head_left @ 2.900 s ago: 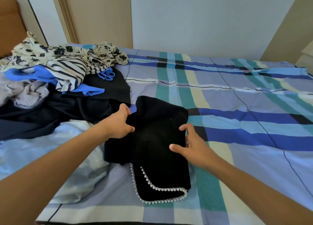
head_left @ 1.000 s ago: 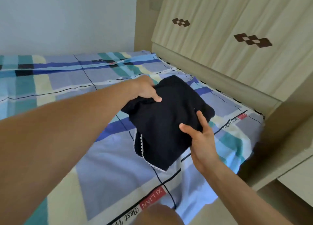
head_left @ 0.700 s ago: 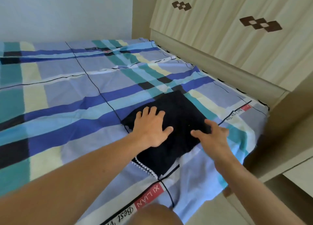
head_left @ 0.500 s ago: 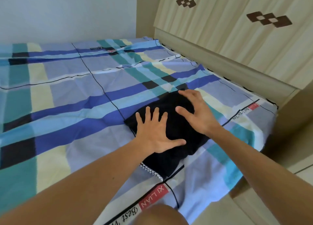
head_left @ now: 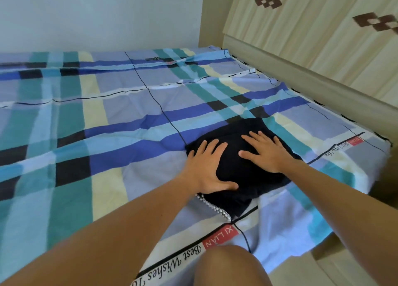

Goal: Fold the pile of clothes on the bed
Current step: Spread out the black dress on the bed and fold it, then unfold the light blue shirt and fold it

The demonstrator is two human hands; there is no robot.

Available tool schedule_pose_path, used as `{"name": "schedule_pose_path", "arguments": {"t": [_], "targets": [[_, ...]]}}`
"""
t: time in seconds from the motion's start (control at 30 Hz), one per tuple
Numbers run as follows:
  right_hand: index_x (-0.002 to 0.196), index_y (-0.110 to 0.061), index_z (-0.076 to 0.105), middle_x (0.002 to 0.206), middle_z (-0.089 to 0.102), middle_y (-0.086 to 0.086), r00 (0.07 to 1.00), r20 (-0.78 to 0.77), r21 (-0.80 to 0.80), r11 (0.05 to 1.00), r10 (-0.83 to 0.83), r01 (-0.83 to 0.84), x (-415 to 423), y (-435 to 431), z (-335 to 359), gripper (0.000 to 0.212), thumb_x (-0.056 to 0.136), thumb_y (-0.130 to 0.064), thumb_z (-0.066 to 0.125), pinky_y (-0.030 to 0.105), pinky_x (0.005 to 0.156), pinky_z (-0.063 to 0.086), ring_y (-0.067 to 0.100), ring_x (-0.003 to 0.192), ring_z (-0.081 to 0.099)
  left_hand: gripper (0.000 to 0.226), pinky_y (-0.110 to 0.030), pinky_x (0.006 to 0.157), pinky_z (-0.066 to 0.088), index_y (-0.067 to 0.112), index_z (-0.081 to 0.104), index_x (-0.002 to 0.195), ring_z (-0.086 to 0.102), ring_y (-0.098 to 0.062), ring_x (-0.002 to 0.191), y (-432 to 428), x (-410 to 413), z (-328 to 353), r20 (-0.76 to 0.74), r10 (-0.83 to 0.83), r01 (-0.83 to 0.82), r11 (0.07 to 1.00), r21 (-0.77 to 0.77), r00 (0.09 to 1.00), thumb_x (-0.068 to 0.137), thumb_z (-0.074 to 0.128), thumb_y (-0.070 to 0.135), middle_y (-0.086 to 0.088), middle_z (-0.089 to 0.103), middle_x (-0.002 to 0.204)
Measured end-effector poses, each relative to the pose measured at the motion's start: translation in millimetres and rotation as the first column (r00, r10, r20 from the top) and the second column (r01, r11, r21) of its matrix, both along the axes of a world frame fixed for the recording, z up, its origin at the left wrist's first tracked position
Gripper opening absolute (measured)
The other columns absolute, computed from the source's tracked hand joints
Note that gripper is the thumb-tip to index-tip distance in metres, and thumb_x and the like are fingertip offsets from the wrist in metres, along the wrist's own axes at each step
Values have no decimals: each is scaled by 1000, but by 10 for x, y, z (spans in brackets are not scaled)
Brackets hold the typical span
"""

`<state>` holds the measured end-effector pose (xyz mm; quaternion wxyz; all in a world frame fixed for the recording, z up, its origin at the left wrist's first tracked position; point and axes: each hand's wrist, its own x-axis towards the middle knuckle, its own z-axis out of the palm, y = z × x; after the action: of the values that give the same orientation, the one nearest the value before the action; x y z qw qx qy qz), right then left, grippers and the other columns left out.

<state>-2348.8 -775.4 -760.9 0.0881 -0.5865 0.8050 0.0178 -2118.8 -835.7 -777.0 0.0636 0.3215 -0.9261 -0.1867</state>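
A: What lies where, left to right?

B: The plaid bed [head_left: 107,124] fills the left. Then comes the left hand [head_left: 206,167], flat, fingers straight and spread, pressing down on the left side of the black garment [head_left: 241,173]. It grips nothing.

A: And the garment itself?

B: It is folded into a compact block near the bed's near right corner, directly under both hands. Its long axis runs near to far, leaning a little right. A beaded trim [head_left: 213,206] shows at the near end, just below the left thumb.

A: The right hand?

B: The right hand [head_left: 267,152] is flat too, fingers splayed, palm down on the far right part, holding nothing. It reaches slightly farther than the left. Right of it stands the headboard [head_left: 301,49].

A: What does the next move turn on?

B: I judge this piece finished and only being smoothed. The pile is out of view. The bed ends just to the right, so the pile probably lies off to the left, and the left hand is nearer that side.
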Motion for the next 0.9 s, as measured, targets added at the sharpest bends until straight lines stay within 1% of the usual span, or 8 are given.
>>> {"name": "schedule_pose_path", "arguments": {"t": [0.1,0.2,0.33,0.47,0.53,0.67,0.8,0.9], "targets": [[155,-27,30,162,28,1,969,243,-124,989,-43,75,390,-135,292,75,93,-62,50,48,121,19,23,149,25,109,-51,116,30,24,15,157,25,-27,146,-33,406,267,-91,25,-21,999,47,995,72,65,71,-4,23,160],[154,-26,33,159,33,0,865,493,-252,967,96,36,1075,-257,480,73,92,-49,63,34,115,30,21,146,32,101,-49,112,35,22,16,156,31,-27,143,-52,1105,596,-243,177,-166,984,63,954,76,63,61,-4,25,158],[150,-34,38,152,42,-7,704,655,-358,933,275,-32,2111,-492,641,70,88,-44,70,29,108,38,8,141,38,89,-43,113,35,19,17,156,34,-27,140,-76,2157,966,-333,319,-335,942,9,887,88,69,43,-6,26,156],[147,-31,44,145,49,-11,566,686,-450,877,458,-165,3170,-628,744,62,91,-34,70,29,108,39,4,135,44,80,-39,111,35,19,29,152,41,-27,134,57,3274,1142,-318,497,-524,852,-1,808,87,70,44,-6,35,150],[146,-30,44,144,50,-15,501,697,-476,853,513,-212,3615,-616,745,61,91,-29,70,26,108,37,1,132,46,80,-41,110,35,18,35,149,41,-27,133,152,3763,1111,-258,587,-608,794,-2,767,84,68,51,-7,39,147],[142,-37,45,141,50,-20,408,722,-491,829,559,-267,4188,-518,591,62,88,-27,72,29,110,39,-4,128,49,101,-40,109,35,17,42,144,41,-30,131,313,4600,866,-73,725,-729,681,-66,684,63,44,77,-7,40,144],[143,-49,37,143,45,-28,459,655,-459,798,601,-390,4371,-435,420,71,78,-51,68,26,108,38,-9,128,46,102,-54,115,26,25,25,152,12,-34,148,334,5180,709,312,776,-784,607,-132,548,72,72,66,-6,16,158],[143,-53,35,141,46,-28,486,631,-439,795,604,-419,4373,-413,376,71,80,-64,66,29,107,41,-9,126,48,126,-59,110,33,30,20,149,8,-38,146,315,5542,736,510,736,-831,552,-74,444,49,84,69,-3,16,153]]}}
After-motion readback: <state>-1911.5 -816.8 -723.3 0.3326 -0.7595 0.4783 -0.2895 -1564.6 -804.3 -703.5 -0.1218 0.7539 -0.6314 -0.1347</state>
